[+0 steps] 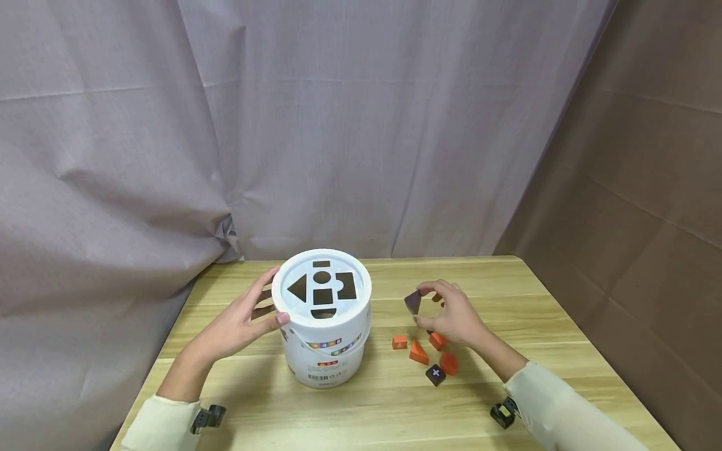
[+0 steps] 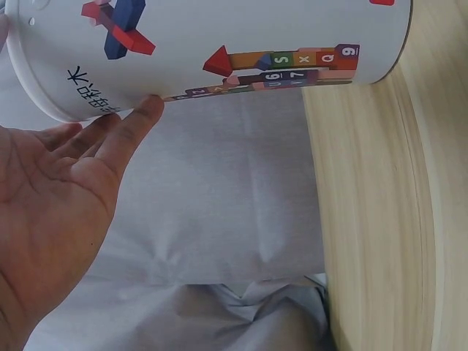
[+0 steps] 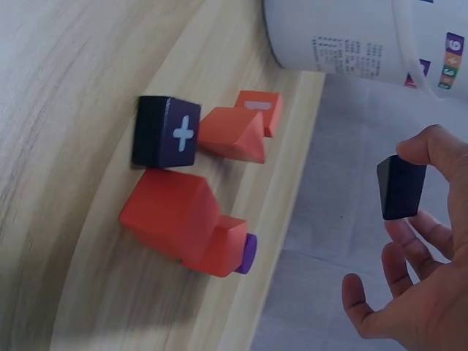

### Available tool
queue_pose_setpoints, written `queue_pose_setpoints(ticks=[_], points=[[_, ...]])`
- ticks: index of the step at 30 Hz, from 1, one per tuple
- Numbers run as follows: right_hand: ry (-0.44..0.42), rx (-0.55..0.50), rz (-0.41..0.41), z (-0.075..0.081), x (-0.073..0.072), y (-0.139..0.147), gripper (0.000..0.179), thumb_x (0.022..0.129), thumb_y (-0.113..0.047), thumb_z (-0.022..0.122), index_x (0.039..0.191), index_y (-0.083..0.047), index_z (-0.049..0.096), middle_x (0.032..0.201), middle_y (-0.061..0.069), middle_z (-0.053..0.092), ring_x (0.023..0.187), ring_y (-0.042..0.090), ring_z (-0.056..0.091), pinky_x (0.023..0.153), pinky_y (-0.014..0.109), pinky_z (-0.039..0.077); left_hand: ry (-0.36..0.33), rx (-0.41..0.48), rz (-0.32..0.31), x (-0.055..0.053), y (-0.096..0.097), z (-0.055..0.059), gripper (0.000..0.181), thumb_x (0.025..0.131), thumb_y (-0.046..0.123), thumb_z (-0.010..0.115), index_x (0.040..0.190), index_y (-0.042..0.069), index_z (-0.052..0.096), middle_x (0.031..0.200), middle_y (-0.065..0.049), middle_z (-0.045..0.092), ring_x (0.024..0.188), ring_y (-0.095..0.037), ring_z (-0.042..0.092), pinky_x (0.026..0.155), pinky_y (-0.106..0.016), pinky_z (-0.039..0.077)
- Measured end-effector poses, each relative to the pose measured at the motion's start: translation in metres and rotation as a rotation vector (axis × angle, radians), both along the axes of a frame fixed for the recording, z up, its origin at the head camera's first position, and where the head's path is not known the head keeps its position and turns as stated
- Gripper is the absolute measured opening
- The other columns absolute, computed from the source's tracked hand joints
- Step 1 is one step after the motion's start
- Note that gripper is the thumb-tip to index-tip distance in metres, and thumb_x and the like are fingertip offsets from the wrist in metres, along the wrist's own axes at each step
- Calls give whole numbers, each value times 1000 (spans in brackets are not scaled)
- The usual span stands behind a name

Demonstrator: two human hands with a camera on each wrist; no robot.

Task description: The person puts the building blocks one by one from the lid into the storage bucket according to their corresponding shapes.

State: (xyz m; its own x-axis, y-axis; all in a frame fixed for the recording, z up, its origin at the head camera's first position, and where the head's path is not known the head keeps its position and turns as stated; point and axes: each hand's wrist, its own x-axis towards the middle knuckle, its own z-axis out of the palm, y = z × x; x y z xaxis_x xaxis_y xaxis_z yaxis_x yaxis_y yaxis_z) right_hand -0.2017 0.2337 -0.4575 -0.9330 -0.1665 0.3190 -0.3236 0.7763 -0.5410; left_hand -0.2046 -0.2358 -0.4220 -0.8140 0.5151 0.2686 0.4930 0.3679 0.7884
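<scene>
My left hand [image 1: 237,326] rests against the left side of a white bucket [image 1: 352,360], thumb at the front of the rim. Its other fingers lie nearly straight along the printed wall in the left wrist view. The bucket stands upright; its pale lid [image 1: 345,307] has several shaped holes, among them a triangle, a circle and a square. Right of the bucket, above the table, my right hand [image 1: 457,318] pinches a dark purple triangular block [image 1: 413,302] between thumb and fingertips. Its remaining fingers curl loosely in the right wrist view.
Below the right hand lie an orange minus block [image 1: 399,342], an orange triangular block [image 1: 418,353], a dark plus block [image 1: 435,374], two more orange blocks [image 3: 172,212] and a partly hidden purple piece [image 3: 250,254]. Curtains [image 1: 361,125] hang behind the wooden table [image 1: 271,419].
</scene>
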Motion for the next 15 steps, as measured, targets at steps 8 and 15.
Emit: queue_pose_setpoints(ticks=[8, 15], points=[[-5, -101, 76, 16, 5, -6, 61, 84, -18, 96, 141, -18, 74, 128, 3, 75, 105, 20, 66, 89, 35, 60, -1, -3, -1, 1, 0, 0, 95, 104, 30, 80, 178, 29, 20, 179, -16, 35, 148, -53, 56, 114, -62, 56], [10, -112, 82, 29, 8, -10, 59, 85, -18, 96, 139, -17, 74, 133, 3, 76, 111, 23, 68, 99, 51, 58, 28, -36, 28, -1, 0, -2, 95, 106, 32, 77, 179, 31, 16, 181, -17, 31, 146, -50, 60, 114, -64, 56]])
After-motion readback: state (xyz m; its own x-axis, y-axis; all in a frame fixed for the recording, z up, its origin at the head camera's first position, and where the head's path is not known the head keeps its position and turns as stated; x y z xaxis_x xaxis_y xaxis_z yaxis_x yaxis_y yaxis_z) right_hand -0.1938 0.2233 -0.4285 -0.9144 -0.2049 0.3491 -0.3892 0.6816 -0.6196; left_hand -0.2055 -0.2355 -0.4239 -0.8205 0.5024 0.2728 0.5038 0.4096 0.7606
